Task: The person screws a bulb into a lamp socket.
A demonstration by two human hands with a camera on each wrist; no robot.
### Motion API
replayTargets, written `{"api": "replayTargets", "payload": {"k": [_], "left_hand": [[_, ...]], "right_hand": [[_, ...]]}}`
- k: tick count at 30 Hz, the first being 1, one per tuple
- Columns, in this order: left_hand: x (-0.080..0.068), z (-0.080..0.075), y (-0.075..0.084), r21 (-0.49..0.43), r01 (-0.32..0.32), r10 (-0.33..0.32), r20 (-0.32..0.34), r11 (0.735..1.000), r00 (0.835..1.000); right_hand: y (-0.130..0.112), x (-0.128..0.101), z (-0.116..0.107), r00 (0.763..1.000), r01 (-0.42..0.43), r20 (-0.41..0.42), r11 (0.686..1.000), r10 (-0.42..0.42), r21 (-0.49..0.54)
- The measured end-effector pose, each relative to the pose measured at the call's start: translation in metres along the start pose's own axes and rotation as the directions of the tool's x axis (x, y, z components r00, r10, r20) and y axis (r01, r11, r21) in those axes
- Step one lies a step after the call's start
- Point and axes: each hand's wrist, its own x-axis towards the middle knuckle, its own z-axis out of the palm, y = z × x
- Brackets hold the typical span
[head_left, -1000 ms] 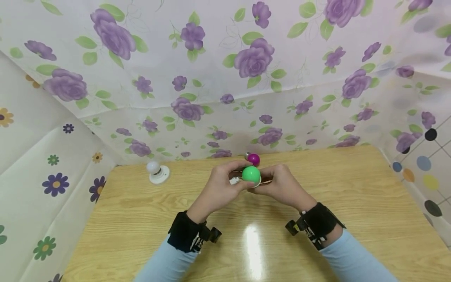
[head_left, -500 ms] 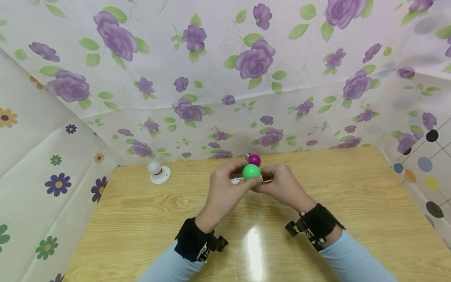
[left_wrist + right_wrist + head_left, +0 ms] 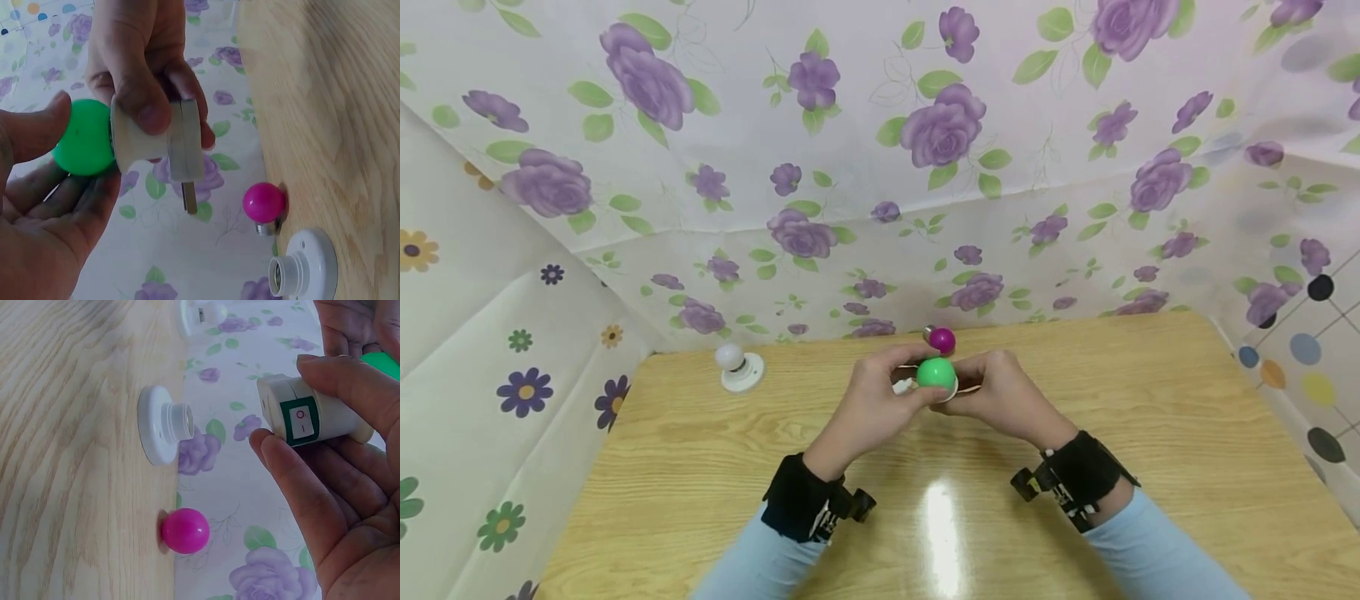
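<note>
My left hand grips a green round bulb between thumb and fingers. My right hand holds a white plug-in lamp socket with a rocker switch on its side. In the left wrist view the bulb's base sits at the socket's mouth, and metal plug prongs stick out of the other end. How deep the bulb's thread sits in the socket is hidden. Both hands are above the wooden table. A magenta bulb lies on the table beyond them.
A round white lamp holder with no bulb stands on the table near the magenta bulb. Farther left, a white bulb sits in another white holder. A flowered cloth hangs behind the table's far edge.
My left hand turned across the green bulb, its thumb moving right, then swung back left with the thumb lower. My right hand has stayed almost still on the socket.
</note>
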Motion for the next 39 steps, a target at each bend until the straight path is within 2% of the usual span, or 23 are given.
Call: {"api": "replayTargets", "payload": {"k": [3, 7, 10, 13, 17, 20, 24, 29, 33, 35, 39], "left_hand": [[-0.001, 0.0, -0.001, -0.019, 0.02, -0.02, -0.018, 1.0, 1.0], [-0.004, 0.005, 0.0, -0.08, 0.052, -0.061, -0.125, 0.995, 0.99], [-0.006, 0.007, 0.002, -0.137, 0.069, -0.093, -0.173, 0.988, 0.981], [-0.007, 0.009, 0.003, -0.153, 0.079, -0.107, -0.187, 0.985, 0.976], [-0.008, 0.009, 0.004, -0.111, 0.098, -0.119, -0.203, 0.989, 0.972], [-0.007, 0.009, 0.003, -0.073, 0.103, -0.115, -0.192, 0.992, 0.975], [-0.006, 0.007, 0.002, -0.024, 0.076, -0.079, -0.146, 0.997, 0.986], [-0.004, 0.002, 0.001, 0.028, 0.045, -0.044, -0.037, 0.999, 0.998], [-0.003, -0.001, -0.001, 0.011, 0.052, -0.052, 0.019, 0.999, 0.998], [-0.003, -0.001, -0.001, -0.01, 0.051, -0.051, 0.009, 0.999, 0.999], [-0.004, 0.002, 0.0, -0.068, 0.047, -0.051, -0.062, 0.997, 0.997]], "right_hand": [[0.0, 0.0, 0.001, 1.0, 0.005, -0.008, 1.0, -0.004, 0.01], [0.0, 0.001, 0.002, 0.999, 0.0, -0.053, 1.0, 0.002, 0.026], [0.0, 0.001, 0.003, 0.996, -0.009, -0.084, 1.0, 0.012, 0.03], [-0.001, 0.001, 0.005, 0.995, -0.007, -0.095, 1.0, 0.009, 0.023], [-0.002, 0.0, 0.006, 0.996, 0.004, -0.091, 1.0, -0.002, 0.017], [-0.003, -0.001, 0.006, 0.997, 0.012, -0.081, 1.0, -0.011, 0.007], [-0.003, -0.001, 0.004, 0.999, 0.017, -0.046, 1.0, -0.017, -0.01], [-0.002, -0.001, 0.002, 1.0, 0.018, 0.011, 1.0, -0.018, 0.011], [0.001, 0.0, 0.002, 1.0, 0.003, 0.012, 1.0, -0.003, 0.014], [0.002, 0.0, 0.002, 1.0, -0.005, -0.003, 1.0, 0.005, 0.01], [0.002, 0.001, 0.002, 0.999, -0.007, -0.036, 1.0, 0.007, 0.016]]}}
